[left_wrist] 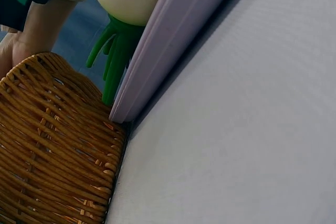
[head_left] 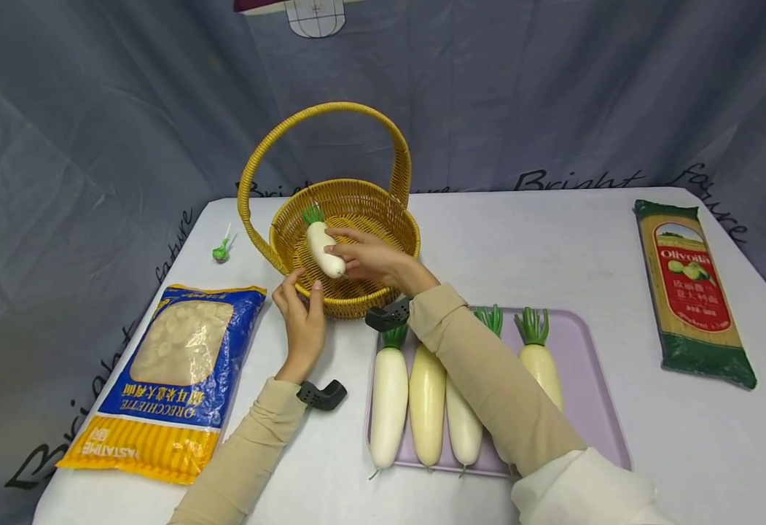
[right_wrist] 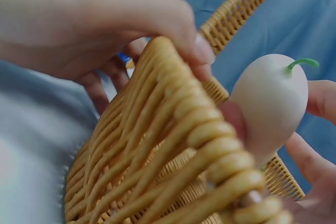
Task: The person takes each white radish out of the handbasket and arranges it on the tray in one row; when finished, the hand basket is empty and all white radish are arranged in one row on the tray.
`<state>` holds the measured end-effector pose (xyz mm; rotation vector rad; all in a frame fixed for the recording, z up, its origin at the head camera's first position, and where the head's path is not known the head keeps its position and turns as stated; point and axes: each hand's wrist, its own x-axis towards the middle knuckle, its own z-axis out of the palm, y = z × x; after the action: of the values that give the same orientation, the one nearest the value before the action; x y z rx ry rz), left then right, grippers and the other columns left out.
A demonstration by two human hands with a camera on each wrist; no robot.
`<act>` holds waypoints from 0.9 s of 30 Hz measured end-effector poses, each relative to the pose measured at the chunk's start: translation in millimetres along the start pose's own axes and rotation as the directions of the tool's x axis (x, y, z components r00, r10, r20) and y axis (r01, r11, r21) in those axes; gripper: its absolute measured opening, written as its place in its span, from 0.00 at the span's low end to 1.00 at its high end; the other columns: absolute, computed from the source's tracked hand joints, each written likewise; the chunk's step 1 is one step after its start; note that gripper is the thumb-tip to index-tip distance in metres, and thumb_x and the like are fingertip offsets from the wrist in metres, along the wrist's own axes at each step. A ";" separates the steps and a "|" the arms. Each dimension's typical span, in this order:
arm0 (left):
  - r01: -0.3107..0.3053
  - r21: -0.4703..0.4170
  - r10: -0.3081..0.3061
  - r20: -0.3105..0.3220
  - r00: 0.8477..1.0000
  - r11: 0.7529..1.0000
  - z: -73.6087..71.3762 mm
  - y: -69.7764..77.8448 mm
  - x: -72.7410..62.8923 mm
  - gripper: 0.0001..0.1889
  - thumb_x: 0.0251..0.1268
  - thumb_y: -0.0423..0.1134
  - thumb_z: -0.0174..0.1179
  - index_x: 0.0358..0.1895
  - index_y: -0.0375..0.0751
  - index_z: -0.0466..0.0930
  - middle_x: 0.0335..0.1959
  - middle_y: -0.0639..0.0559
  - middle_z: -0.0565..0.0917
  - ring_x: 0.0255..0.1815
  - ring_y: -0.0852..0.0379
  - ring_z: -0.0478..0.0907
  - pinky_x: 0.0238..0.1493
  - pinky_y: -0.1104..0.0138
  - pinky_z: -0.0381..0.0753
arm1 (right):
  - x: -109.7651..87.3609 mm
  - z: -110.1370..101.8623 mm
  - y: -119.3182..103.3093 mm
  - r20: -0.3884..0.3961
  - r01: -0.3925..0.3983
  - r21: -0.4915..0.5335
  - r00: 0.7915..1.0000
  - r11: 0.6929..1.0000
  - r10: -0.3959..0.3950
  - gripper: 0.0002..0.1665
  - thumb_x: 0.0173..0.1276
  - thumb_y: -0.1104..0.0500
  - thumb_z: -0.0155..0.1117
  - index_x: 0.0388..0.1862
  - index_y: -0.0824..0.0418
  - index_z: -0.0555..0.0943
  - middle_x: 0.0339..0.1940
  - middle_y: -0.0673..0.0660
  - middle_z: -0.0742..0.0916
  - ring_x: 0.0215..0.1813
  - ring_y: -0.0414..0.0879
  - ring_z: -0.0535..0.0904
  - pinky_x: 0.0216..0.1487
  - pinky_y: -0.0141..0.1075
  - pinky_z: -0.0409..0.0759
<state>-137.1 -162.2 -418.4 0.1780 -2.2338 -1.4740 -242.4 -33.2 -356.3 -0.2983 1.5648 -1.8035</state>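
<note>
A yellow wicker basket (head_left: 350, 191) with a tall arched handle stands at the back of the table. Inside its rim, my right hand (head_left: 379, 264) holds a white radish (head_left: 322, 249) with green stubby leaves, its leafy end pointing away from me. The right wrist view shows fingers on both sides of that radish (right_wrist: 270, 103). My left hand (head_left: 304, 324) grips the near left rim of the basket, thumb (right_wrist: 191, 40) over the edge and fingers outside. In the left wrist view, the basket's woven side (left_wrist: 52, 145) touches or nearly meets the tray's corner.
Several white radishes lie on a lilac tray (head_left: 592, 394) right of the basket, partly under my right forearm. A blue and yellow pasta bag (head_left: 179, 364) lies at left, a green lollipop (head_left: 221, 252) behind it. A spaghetti pack (head_left: 694, 292) lies far right.
</note>
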 end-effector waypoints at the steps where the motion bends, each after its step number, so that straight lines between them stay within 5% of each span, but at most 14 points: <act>1: 0.000 -0.002 0.000 0.000 1.000 1.000 0.4 0.0 -0.1 0.23 0.69 0.50 0.42 0.62 0.43 0.57 0.52 0.38 0.55 0.39 0.49 0.58 0.41 0.65 0.57 | -1.1 -0.6 -0.3 0.002 0.007 0.026 1.000 1.000 -0.007 0.27 0.68 0.59 0.52 0.66 0.49 0.63 0.49 0.58 0.75 0.38 0.44 0.76 0.45 0.39 0.73; 7: 0.001 0.003 -0.001 -0.004 1.000 1.000 2.4 -0.1 -1.0 0.22 0.69 0.50 0.43 0.61 0.43 0.58 0.51 0.40 0.55 0.40 0.48 0.58 0.42 0.64 0.58 | -12.0 -5.8 -3.1 0.015 0.097 0.133 0.995 0.986 -0.100 0.27 0.69 0.59 0.50 0.66 0.48 0.61 0.52 0.57 0.72 0.42 0.45 0.74 0.52 0.44 0.67; 13: -0.003 -0.001 0.003 -0.025 1.000 1.000 1.7 -0.8 0.7 0.22 0.69 0.48 0.44 0.60 0.41 0.58 0.49 0.42 0.55 0.40 0.44 0.58 0.42 0.63 0.58 | -35.1 -17.2 -9.8 0.055 0.157 0.138 0.985 0.978 -0.165 0.27 0.70 0.59 0.48 0.67 0.47 0.60 0.58 0.57 0.70 0.45 0.45 0.75 0.46 0.35 0.73; 20: -0.001 -0.009 0.001 -0.010 1.000 1.000 -0.1 -1.3 2.1 0.23 0.69 0.49 0.43 0.61 0.42 0.57 0.49 0.40 0.55 0.39 0.44 0.57 0.41 0.64 0.56 | -74.0 -38.1 -20.5 0.088 0.161 0.029 0.983 0.986 -0.163 0.29 0.70 0.58 0.48 0.68 0.46 0.57 0.56 0.55 0.70 0.44 0.42 0.75 0.46 0.34 0.72; 27: 0.009 -0.014 -0.009 0.000 1.000 1.000 2.2 -2.2 -0.6 0.23 0.69 0.51 0.42 0.62 0.43 0.57 0.52 0.39 0.54 0.43 0.46 0.58 0.44 0.62 0.58 | -142.9 -76.4 -16.7 0.023 0.171 -0.142 0.985 0.975 -0.169 0.33 0.69 0.55 0.50 0.70 0.44 0.53 0.58 0.56 0.68 0.54 0.43 0.72 0.51 0.38 0.71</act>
<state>-137.8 -161.1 -421.3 0.1837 -2.2252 -1.4938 -192.0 117.2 -319.7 -0.5240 1.7091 -1.8160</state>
